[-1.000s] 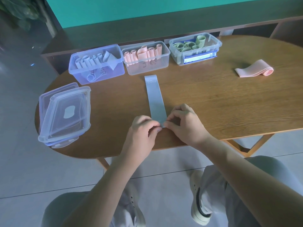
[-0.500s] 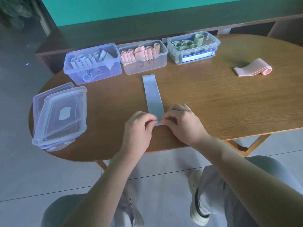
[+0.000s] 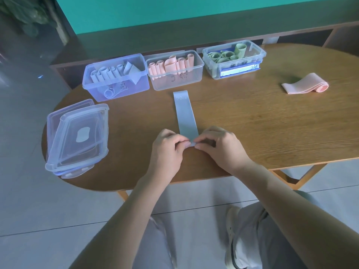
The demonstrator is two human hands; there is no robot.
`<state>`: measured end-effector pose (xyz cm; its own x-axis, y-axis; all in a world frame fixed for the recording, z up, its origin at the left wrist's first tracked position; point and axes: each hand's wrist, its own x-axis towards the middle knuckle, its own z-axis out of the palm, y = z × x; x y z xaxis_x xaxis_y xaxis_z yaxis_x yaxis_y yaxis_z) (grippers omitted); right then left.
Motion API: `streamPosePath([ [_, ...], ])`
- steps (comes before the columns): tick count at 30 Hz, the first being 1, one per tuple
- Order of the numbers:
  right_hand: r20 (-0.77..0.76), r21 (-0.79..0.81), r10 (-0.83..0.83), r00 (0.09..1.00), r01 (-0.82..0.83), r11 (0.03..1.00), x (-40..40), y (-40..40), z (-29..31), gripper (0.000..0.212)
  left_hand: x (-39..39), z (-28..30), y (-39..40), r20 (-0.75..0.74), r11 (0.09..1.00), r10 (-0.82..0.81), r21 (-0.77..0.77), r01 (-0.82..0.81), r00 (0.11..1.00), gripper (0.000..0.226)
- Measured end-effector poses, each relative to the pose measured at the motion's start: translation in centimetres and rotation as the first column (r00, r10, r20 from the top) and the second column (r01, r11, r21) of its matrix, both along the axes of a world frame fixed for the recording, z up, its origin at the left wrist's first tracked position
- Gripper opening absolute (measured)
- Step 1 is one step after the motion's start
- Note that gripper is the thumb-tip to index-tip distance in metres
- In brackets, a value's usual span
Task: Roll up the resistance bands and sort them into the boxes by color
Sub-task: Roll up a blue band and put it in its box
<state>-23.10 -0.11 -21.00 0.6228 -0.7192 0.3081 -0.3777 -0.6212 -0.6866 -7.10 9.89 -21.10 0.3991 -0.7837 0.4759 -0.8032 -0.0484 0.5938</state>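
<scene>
The sorting looks well along. Three open boxes stand in a row along the table's far edge: the blue box (image 3: 116, 76) holds a line of rolled blue bands, the pink box (image 3: 175, 69) rolled pink ones, and the green box (image 3: 234, 59) green coils. Two bands are left on the table, as far as can be seen. A blue band (image 3: 185, 113) lies flat, running from just in front of the pink box toward the near edge, where its near end has just begun to curl. The left hand (image 3: 165, 150) and right hand (image 3: 223, 148) both pinch that end between thumb and fingertips, so the rolling of this one seems only started. A pink band (image 3: 305, 86), loosely folded and not rolled, waits near the table's right end, well apart from the boxes.

The table (image 3: 252, 123) is an oval of brown wood grain. Stacked lids (image 3: 77, 134) sit at its left end. Beyond the far edge runs a low dark shelf under a teal wall; the floor is pale tile.
</scene>
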Motion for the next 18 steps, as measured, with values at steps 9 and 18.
streamPosePath([
  [9, -0.116, -0.094, -0.107, 0.987, 0.096, 0.991, 0.76, -0.31, 0.43, 0.014, 0.03, -0.09, -0.30, 0.100, 0.998, -0.044, -0.030, 0.048, 0.994, 0.004],
  [18, -0.108, -0.122, -0.061, 0.992, 0.048, 0.991, 0.60, -0.67, 0.66, 0.009, 0.67, 0.02, -1.03, 0.085, 1.000, -0.015, -0.007, 0.015, 0.996, 0.009],
])
